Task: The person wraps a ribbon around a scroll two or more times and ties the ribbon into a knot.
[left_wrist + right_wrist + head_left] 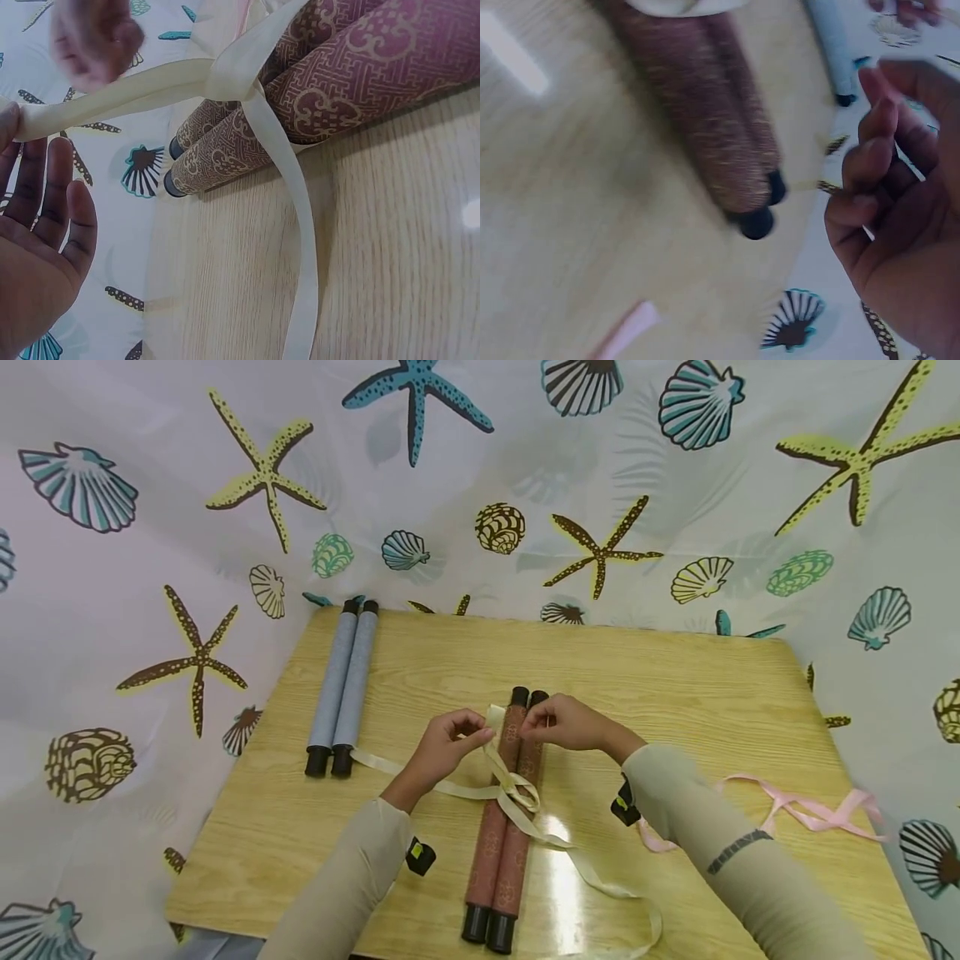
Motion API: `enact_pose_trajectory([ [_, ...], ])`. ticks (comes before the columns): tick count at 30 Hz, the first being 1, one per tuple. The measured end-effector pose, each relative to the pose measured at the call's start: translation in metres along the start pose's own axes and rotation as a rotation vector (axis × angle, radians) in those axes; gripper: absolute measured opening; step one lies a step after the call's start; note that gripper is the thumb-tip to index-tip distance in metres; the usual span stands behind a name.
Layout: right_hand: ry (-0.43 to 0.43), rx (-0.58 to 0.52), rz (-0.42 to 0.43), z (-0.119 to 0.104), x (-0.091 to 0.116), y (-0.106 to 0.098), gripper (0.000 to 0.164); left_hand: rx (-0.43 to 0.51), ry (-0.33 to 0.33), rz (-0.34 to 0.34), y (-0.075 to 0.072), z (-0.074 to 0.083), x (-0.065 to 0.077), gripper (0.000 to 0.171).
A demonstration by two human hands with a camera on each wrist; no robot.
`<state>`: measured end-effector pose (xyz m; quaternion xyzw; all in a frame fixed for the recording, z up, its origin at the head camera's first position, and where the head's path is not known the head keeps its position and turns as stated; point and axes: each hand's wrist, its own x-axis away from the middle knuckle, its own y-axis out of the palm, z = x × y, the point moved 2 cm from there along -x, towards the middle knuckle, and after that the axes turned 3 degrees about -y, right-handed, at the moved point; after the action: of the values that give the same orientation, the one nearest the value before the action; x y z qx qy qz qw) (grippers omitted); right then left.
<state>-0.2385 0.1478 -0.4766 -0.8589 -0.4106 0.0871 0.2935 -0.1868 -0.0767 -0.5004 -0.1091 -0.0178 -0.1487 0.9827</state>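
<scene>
Two red patterned scrolls (491, 843) with black end caps lie side by side on the table. A cream ribbon (463, 791) goes round their middle and forms a loop on top, its tails trailing left and lower right. My left hand (441, 750) pinches one end of the ribbon between thumb and forefinger, pulling it taut in the left wrist view (142, 84). Above the scrolls' far end is my right hand (572, 723), its fingers loosely bent. In the right wrist view I see no ribbon in the right hand (900, 195).
Two grey-blue scrolls (347, 681) with black caps lie at the table's left back. A pink ribbon (817, 814) is spread at the right, partly behind the right forearm. A cloth (450, 527) printed with shells and starfish hangs behind the wooden table (637, 668).
</scene>
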Motion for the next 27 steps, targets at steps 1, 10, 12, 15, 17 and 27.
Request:
enact_pose_trajectory([
  [1,0.001,0.053,0.014,0.005,0.000,0.005,0.013,0.007,0.001,-0.001,0.000,0.000,0.000,0.014],
  [10,0.050,0.374,0.024,0.021,-0.001,0.039,0.004,0.014,0.024,-0.014,0.001,-0.003,-0.001,0.013],
  [12,0.039,0.386,0.013,0.023,-0.002,0.044,0.004,0.009,0.028,-0.013,0.002,-0.003,-0.001,0.012],
  [15,0.025,0.383,0.000,0.027,-0.004,0.050,0.004,0.003,0.034,-0.016,0.003,-0.003,0.000,0.012],
  [17,0.026,0.367,-0.010,0.029,-0.004,0.052,0.004,0.000,0.034,-0.016,0.003,-0.003,0.000,0.012],
  [27,0.026,0.269,-0.083,0.023,0.000,0.056,0.011,0.007,0.003,0.001,0.000,0.001,0.003,0.012],
])
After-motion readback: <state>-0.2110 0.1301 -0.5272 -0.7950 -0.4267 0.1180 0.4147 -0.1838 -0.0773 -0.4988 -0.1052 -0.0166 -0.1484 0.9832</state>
